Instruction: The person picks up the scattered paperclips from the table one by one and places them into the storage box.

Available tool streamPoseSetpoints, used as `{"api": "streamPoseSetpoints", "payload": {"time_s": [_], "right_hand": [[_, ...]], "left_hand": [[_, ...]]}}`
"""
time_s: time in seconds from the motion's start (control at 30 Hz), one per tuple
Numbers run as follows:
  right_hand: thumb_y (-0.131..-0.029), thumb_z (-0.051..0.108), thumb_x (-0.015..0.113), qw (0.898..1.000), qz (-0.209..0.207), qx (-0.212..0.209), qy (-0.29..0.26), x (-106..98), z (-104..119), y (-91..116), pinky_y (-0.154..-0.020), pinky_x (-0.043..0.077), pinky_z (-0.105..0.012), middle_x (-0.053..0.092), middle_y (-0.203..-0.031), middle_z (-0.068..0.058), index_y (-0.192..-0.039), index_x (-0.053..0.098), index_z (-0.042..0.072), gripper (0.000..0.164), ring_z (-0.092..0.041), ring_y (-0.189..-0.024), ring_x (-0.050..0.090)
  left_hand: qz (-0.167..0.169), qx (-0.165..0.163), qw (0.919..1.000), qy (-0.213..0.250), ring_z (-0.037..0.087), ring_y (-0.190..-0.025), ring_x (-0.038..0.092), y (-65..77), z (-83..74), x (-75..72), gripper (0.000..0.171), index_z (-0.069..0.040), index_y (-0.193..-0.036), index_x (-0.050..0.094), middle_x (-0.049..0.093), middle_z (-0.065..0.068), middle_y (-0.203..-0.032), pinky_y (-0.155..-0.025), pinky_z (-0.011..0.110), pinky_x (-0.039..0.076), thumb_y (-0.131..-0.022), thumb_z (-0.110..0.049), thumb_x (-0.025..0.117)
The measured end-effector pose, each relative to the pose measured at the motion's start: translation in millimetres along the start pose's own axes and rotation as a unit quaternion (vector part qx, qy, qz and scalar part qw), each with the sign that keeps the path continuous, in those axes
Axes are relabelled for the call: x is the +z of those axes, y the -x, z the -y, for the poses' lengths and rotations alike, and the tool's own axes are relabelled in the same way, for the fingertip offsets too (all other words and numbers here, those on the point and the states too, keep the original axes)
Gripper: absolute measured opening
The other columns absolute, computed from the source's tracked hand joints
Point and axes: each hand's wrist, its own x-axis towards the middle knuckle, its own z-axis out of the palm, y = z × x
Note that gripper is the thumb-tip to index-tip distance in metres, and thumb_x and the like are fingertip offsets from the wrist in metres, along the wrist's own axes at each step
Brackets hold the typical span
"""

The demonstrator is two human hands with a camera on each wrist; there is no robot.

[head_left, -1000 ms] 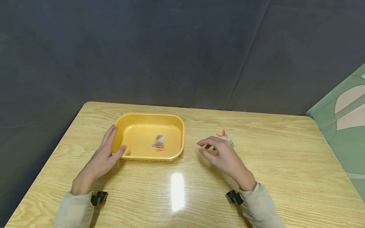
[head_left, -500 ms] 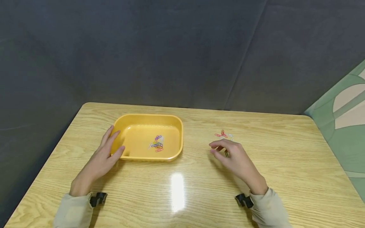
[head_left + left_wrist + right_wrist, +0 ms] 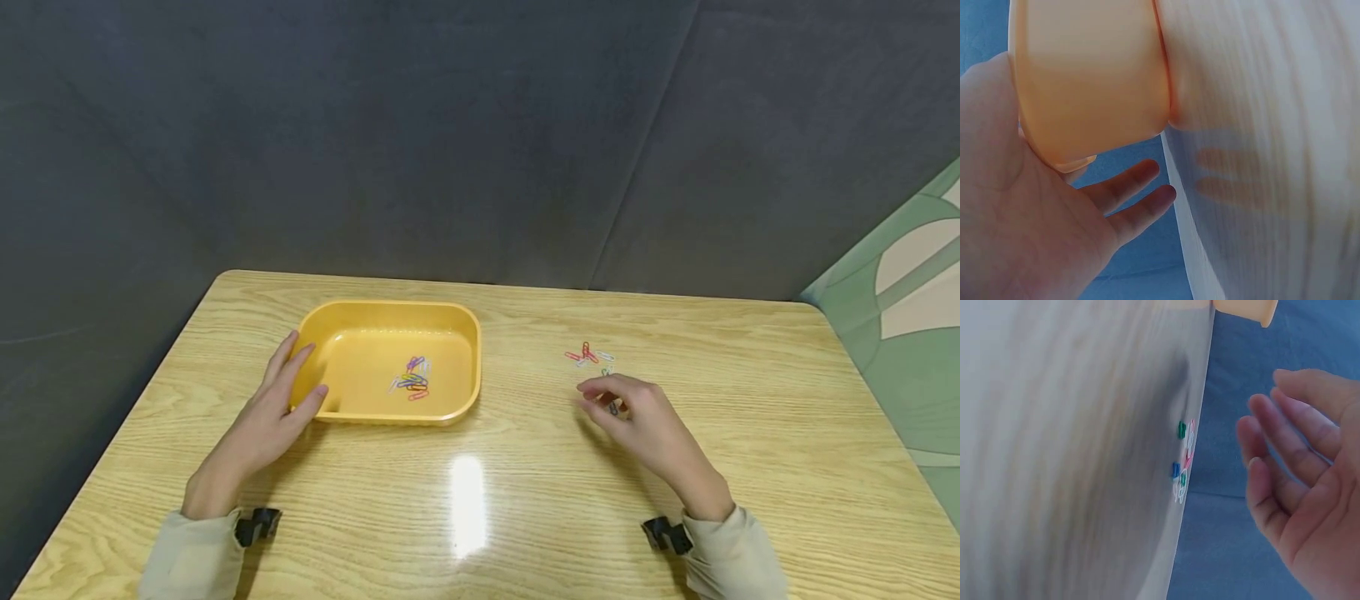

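Observation:
My left hand (image 3: pixel 258 425) holds the near left corner of a yellow plastic tray (image 3: pixel 390 312). Its thumb lies over the near rim and its fingers lie along the left side; in the left wrist view, two fingers (image 3: pixel 1125 187) stretch out below the tray wall. Several coloured paper clips (image 3: pixel 414 381) lie in a small heap inside the tray. Above the table, my right hand (image 3: pixel 645 421) hovers with loosely curled fingers and nothing seen between them. Just beyond it lie red and white paper clips (image 3: pixel 587 354); green and blue ones (image 3: pixel 1176 469) show in the right wrist view.
Both hands are over a light wood-grain table (image 3: pixel 525 483). A dark padded panel (image 3: pixel 450 150) stands along its back edge, and a green and beige patterned surface (image 3: pixel 922 333) is at the right. Black wrist mounts (image 3: pixel 666 535) sit by the sleeves.
My right hand has moved rightward and slightly toward me, away from the tray, uncovering more of the loose paper clips. The left hand and the tray have stayed in place.

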Motion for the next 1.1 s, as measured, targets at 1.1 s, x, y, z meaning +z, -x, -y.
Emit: {"api": "streamPoseSetpoints", "payload": {"time_s": [1.1], "right_hand": [[-0.087,0.009,0.074,0.991,0.104,0.076,0.042,-8.3,-14.1,-0.8,-0.065,0.05,-0.023,0.064,-0.078,0.007,-0.106,0.073,0.0,0.021,-0.003,-0.069,0.054]], "left_hand": [[0.004,0.0,1.0,-0.002,0.049,-0.148,0.019,-0.8,2.5,1.3,0.071,-0.004,-0.159,0.015,-0.009,0.009,-0.168,-0.104,0.07,0.034,-0.105,-0.038,0.045]]}}
